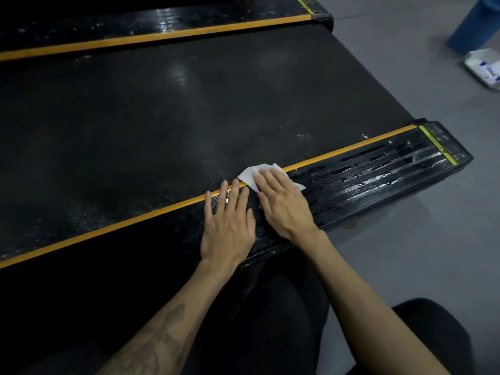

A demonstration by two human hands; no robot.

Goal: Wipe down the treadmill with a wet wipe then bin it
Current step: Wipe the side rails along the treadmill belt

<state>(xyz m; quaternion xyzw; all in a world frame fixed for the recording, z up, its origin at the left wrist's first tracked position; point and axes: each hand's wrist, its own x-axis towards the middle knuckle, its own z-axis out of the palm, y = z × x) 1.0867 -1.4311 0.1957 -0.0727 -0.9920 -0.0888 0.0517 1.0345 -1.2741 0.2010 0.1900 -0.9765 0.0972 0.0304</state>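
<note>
At frame centre, the wet wipe (250,176) is pressed flat onto the treadmill (162,109) side rail (373,174) beneath the right hand (284,204), fingers extended, nothing gripped. The left hand (228,226) is laid flat alongside, apparently for bracing.

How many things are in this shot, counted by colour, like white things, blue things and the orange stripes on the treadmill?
White: 2, the wet wipe under the right hand and the wipes packet on the floor.
Blue: 1, the blue container beside the packet.
Orange: 2, the near stripe and the far stripe.
Total: 5
</note>
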